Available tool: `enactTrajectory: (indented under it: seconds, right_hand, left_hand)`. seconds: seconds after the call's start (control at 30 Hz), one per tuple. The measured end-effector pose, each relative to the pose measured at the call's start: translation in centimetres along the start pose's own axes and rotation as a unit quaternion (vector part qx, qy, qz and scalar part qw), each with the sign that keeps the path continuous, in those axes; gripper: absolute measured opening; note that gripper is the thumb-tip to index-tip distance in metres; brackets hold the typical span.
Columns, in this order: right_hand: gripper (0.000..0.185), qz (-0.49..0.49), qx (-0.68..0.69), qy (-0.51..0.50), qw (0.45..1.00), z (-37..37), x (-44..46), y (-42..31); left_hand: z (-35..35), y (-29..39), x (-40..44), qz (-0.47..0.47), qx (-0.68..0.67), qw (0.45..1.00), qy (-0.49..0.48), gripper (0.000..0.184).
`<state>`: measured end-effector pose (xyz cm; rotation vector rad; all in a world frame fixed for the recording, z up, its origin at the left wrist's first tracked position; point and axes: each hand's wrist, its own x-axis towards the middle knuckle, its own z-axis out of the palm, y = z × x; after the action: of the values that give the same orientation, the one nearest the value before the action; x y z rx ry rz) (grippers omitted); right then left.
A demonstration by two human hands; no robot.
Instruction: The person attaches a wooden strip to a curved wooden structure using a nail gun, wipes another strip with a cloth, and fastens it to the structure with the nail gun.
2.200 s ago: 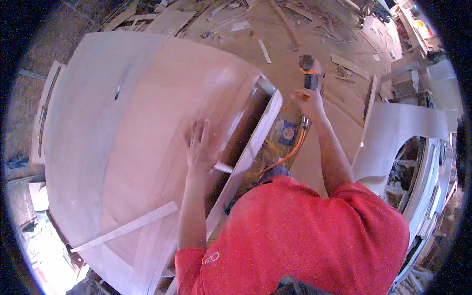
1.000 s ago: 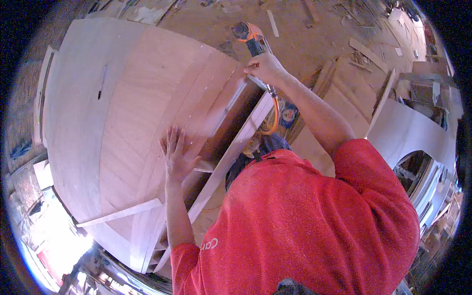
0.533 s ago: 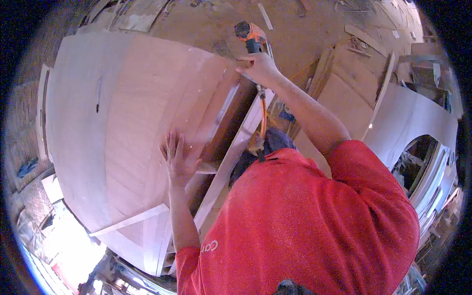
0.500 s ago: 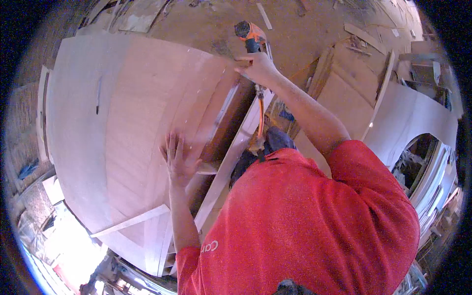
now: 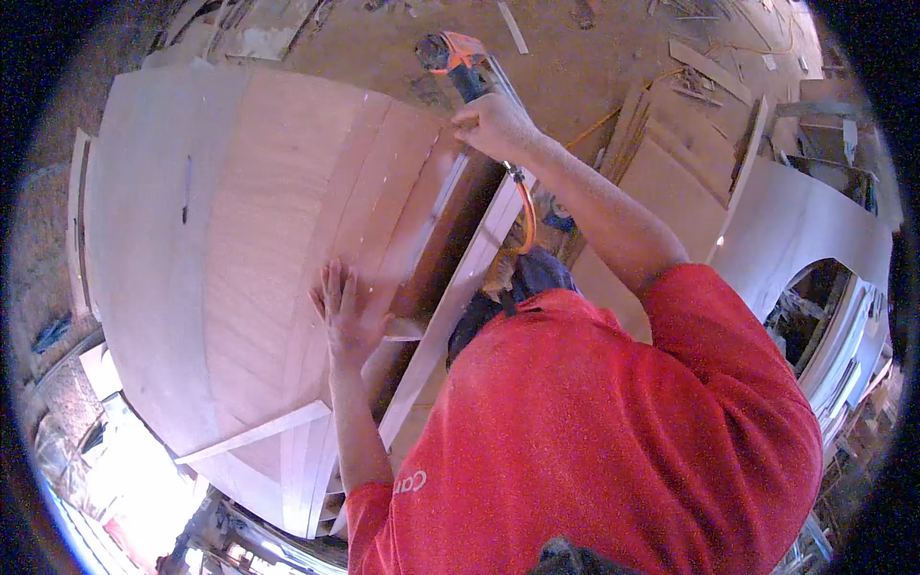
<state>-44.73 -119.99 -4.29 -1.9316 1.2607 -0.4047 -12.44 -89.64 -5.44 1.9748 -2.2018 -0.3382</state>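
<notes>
My right hand (image 5: 496, 126) is wrapped round the handle of an orange and black nail gun (image 5: 458, 56), held above the far right corner of a wooden cabinet-like piece. An orange air hose (image 5: 529, 216) runs from the gun's handle back toward my body. My left hand (image 5: 347, 311) lies with fingers spread on the wide plywood panel (image 5: 259, 201) that covers this piece. Beside that hand, an open gap shows the framing inside. A pen-like marker (image 5: 187, 192) lies on the panel to the left.
A thin wood strip (image 5: 254, 431) lies across the panel's near edge. Plywood sheets (image 5: 680, 158) lean at right, near a curved panel with an arched opening (image 5: 815, 220). Offcuts, including a narrow strip (image 5: 513, 27), litter the floor.
My right hand has tilted the nail gun, its head swinging left and slightly up. The hose now bows out to the right. My left hand stays in place.
</notes>
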Motion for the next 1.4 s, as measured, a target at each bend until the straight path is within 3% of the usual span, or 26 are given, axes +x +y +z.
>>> enactTrajectory:
  seconds: [0.1, 0.5, 0.6, 0.67, 0.7, 0.77, 0.87, 0.9, 0.97, 1.03, 1.1, 1.13, 1.2, 1.23, 1.4]
  right_hand:
    - [0.026, -0.047, -0.045, 0.001, 0.998, 0.4, 0.5, 0.6]
    - [0.026, 0.022, 0.057, 0.041, 0.997, 2.1, 0.0, 2.5]
    - [0.036, 0.061, 0.101, 0.024, 0.993, 1.6, -0.7, 2.9]
    - [0.063, 0.005, 0.093, 0.102, 0.990, 0.5, -2.0, 3.4]
    - [0.063, 0.008, 0.097, 0.101, 0.990, -0.2, -2.5, 3.8]
    - [0.090, 0.120, 0.111, 0.076, 0.984, -2.0, -4.1, 5.0]
    - [0.099, 0.068, 0.084, 0.148, 0.983, -4.8, -7.2, 6.5]
    - [0.099, 0.069, 0.084, 0.146, 0.983, -5.4, -8.0, 7.9]
    - [0.099, 0.047, 0.210, 0.152, 0.965, -6.1, -8.9, 10.4]
    - [0.090, 0.060, 0.108, 0.192, 0.974, -6.5, -9.4, 9.4]
    - [0.068, 0.090, -0.001, 0.231, 0.969, -6.3, -9.7, 7.9]
    - [0.068, 0.085, -0.003, 0.229, 0.970, -6.3, -10.1, 7.5]
    - [0.048, 0.177, 0.070, 0.092, 0.977, -6.0, -11.5, 6.9]
    - [0.048, 0.177, 0.070, 0.087, 0.978, -5.5, -12.3, 6.2]
    - [0.043, 0.042, 0.136, 0.016, 0.990, -1.5, -14.6, 3.0]
  left_hand:
    - [0.4, -0.7, -0.3, 0.009, -0.001, 1.000, 0.005, 0.114]
    - [-0.6, 0.6, 0.4, -0.005, -0.016, 1.000, 0.010, 0.111]
    - [-0.3, 0.7, 0.8, 0.007, 0.011, 1.000, 0.016, 0.113]
    - [-0.2, 0.4, 0.6, 0.003, 0.028, 0.999, 0.016, 0.114]
    - [-0.5, 0.4, 0.4, -0.004, 0.013, 1.000, -0.003, 0.115]
    - [-0.4, 0.2, 0.0, -0.010, -0.002, 1.000, -0.026, 0.115]
    - [0.2, -0.2, 0.0, 0.019, 0.035, 0.999, -0.013, 0.113]
    - [-0.1, 0.0, 0.2, 0.024, 0.015, 1.000, 0.003, 0.112]
    - [0.1, 0.3, 0.2, 0.025, -0.007, 1.000, 0.017, 0.111]
    - [0.3, 0.5, 0.1, -0.015, 0.042, 0.999, -0.001, 0.109]
    - [-0.3, 0.8, 0.4, -0.007, 0.016, 1.000, 0.006, 0.109]
    - [-0.6, 1.0, 0.5, 0.000, -0.007, 1.000, 0.013, 0.109]
    - [-0.2, 0.8, 0.5, -0.001, -0.012, 1.000, 0.020, 0.109]
    - [-0.3, 0.7, 0.5, 0.007, -0.016, 1.000, 0.020, 0.110]
    - [-0.5, 0.7, 0.5, -0.005, -0.033, 0.999, 0.030, 0.110]
